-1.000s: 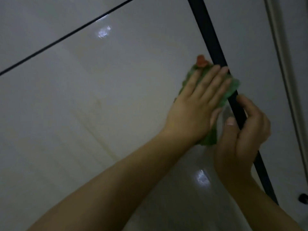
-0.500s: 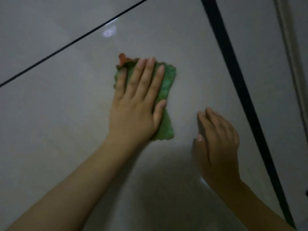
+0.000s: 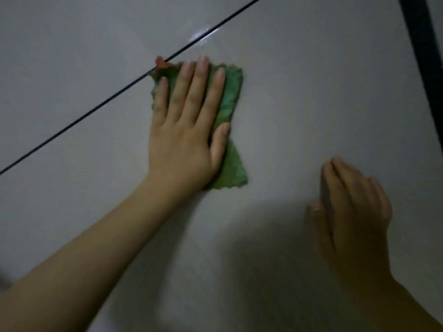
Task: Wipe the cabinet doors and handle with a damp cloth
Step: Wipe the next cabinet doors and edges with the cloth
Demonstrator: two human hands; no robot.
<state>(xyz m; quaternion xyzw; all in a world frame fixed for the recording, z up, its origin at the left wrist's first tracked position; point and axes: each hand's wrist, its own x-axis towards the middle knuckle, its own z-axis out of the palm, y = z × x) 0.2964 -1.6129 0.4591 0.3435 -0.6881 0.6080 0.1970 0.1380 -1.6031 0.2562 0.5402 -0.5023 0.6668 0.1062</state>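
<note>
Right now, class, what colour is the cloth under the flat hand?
Green, with an orange-red corner; the cloth shows in the head view.

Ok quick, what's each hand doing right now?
Left hand: open, flat, pressing the green cloth on the cabinet door.
Right hand: open, holding nothing.

The left hand (image 3: 187, 130) lies flat with its fingers (image 3: 199, 87) straight and slightly spread, the thumb alongside, pressing forward at the end of a bare forearm that reaches up from the lower left. The right hand (image 3: 352, 226) is held further right and lower, seen edge-on, its fingers loosely bent and close together with nothing in them, its wrist running off toward the lower right corner.
</note>
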